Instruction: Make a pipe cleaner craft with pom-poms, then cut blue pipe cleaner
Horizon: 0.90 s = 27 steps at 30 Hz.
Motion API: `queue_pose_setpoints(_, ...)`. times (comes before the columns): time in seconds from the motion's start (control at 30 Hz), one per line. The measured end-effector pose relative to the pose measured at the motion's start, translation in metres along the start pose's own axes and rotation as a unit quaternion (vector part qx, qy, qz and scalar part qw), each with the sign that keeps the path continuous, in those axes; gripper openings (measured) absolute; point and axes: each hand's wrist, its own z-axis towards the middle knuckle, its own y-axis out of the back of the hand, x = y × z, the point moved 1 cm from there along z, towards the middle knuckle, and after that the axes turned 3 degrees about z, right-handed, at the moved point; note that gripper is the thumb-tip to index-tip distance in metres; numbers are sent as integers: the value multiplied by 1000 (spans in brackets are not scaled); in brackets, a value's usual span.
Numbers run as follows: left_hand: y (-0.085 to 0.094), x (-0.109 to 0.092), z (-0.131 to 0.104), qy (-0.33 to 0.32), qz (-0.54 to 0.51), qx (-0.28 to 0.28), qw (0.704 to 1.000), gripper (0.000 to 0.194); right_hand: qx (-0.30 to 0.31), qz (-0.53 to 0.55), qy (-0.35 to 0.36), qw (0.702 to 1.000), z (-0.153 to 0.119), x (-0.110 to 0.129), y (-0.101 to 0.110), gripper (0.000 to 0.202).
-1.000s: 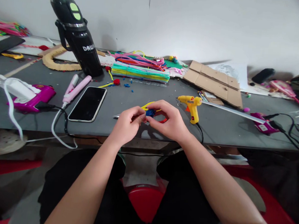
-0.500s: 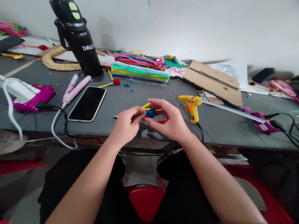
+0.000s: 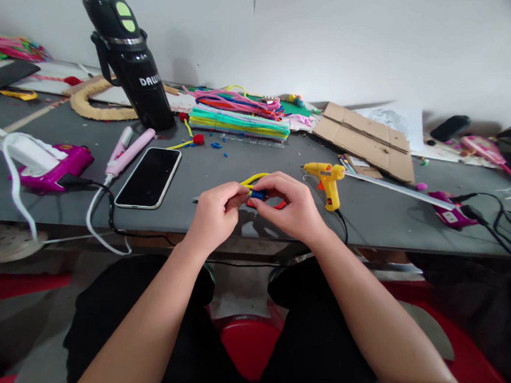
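Observation:
In front of me, over the table's near edge, my left hand (image 3: 217,213) pinches the yellow pipe cleaner stem (image 3: 255,177) close to a small blue fuzzy piece (image 3: 258,195). Thumb and fingers of my right hand (image 3: 293,208) close on the blue piece from the other side. The stem's yellow length curves up behind my fingertips. Beneath my hands lies a pair of scissors with a red handle (image 3: 279,205), mostly covered by them. The yellow glue gun (image 3: 328,185) rests just right of my right hand.
A phone (image 3: 149,178) and a pink hair straightener (image 3: 129,154) lie to the left, near a purple power strip (image 3: 60,169). Behind are a black bottle (image 3: 135,69), bundled pipe cleaners (image 3: 238,124), a red flower (image 3: 198,139) and cardboard (image 3: 366,142). Cords hang over the front edge.
My right fingers have closed in on the blue fuzzy piece, which was more exposed before. The yellow stem's visible curve has shifted slightly. My left hand keeps its pinch.

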Motion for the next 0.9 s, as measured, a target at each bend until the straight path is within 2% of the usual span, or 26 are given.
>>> queue_pose_setpoints(0.2, 1, 0, 0, -4, 0, 4, 1000, 19, 11, 13, -2, 1000, 0, 0, 2, 19)
queue_pose_setpoints(0.33, 3, 0, 0, 3, -5, 4, 1000, 19, 40, 32, -6, 999, 0, 0, 6, 44)
queue_pose_setpoints(0.43, 3, 0, 0, 9, -5, 4, 1000, 18, 37, 24, -6, 999, 0, -1, 9, 55)
queue_pose_setpoints(0.6, 2, -1, 1, 24, -3, 6, 1000, 17, 17, 27, -25, 999, 0, -5, 11, 49)
queue_pose_setpoints(0.73, 10, 3, 4, 64, -2, -1, 998, 19, -55, 20, -68, 996, 1, -8, 10, 26)
queue_pose_setpoints(0.83, 21, 9, 6, 112, 14, -23, 993, 20, -100, 2, -117, 988, 6, -11, 9, 34)
queue_pose_setpoints(0.9, 29, 13, 8, 129, 26, -33, 991, 20, -97, -20, -130, 987, 15, -17, 6, 43)
